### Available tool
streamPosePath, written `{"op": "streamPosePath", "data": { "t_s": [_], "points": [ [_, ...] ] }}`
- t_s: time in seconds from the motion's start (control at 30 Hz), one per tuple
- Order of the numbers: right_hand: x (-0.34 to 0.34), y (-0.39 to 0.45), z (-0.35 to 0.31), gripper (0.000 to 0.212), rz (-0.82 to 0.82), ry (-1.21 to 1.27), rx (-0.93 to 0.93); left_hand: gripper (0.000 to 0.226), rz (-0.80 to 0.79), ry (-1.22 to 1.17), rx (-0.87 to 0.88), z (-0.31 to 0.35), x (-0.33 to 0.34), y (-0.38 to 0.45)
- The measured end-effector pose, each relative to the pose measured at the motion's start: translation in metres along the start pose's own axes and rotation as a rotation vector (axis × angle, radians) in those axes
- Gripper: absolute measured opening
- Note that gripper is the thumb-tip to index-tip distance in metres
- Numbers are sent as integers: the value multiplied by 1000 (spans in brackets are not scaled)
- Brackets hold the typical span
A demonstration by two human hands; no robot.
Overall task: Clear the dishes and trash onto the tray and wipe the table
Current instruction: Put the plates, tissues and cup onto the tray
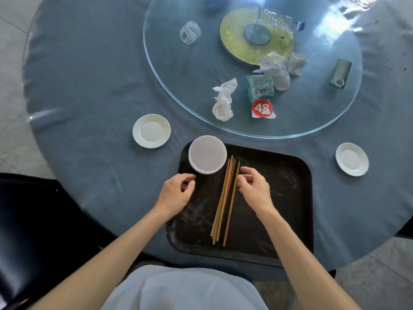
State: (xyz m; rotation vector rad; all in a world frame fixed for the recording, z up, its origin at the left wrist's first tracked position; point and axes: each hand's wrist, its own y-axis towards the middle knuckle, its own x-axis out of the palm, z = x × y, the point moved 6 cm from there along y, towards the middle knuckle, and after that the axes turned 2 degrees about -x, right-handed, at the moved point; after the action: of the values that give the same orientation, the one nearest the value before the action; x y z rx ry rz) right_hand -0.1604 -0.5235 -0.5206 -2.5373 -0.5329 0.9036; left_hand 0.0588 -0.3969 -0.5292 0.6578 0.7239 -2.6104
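A black tray (pixel 279 220) lies on the blue tablecloth at the near edge. On it stand stacked white bowls (pixel 207 154) at the far left corner and several wooden chopsticks (pixel 224 200) lying lengthwise. My left hand (pixel 176 193) hovers at the tray's left edge just below the bowls, fingers loosely curled, holding nothing. My right hand (pixel 254 189) hangs right of the chopsticks, fingertips close to the rightmost stick, holding nothing. Two small white plates sit on the cloth, one (pixel 151 130) left of the tray, one (pixel 352 159) to its right.
A glass turntable (pixel 178 70) holds crumpled tissues (pixel 223 99) (pixel 279 68), a green packet (pixel 259 87), a red "48" tag (pixel 262 108), a small jar (pixel 190 32), a crushed plastic bottle (pixel 279 19) and a green tube (pixel 339 72). A black chair (pixel 33 231) stands at the near left.
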Motion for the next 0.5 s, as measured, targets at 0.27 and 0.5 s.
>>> {"op": "streamPosePath", "data": {
  "t_s": [0.27, 0.5],
  "points": [
    [44, 30, -167, 29, 73, 63, -287, 27, 309, -11, -46, -30, -150, 88],
    [186, 76, -197, 49, -133, -59, -41, 39, 238, -169, -333, -89, -185, 151]
  ]
}}
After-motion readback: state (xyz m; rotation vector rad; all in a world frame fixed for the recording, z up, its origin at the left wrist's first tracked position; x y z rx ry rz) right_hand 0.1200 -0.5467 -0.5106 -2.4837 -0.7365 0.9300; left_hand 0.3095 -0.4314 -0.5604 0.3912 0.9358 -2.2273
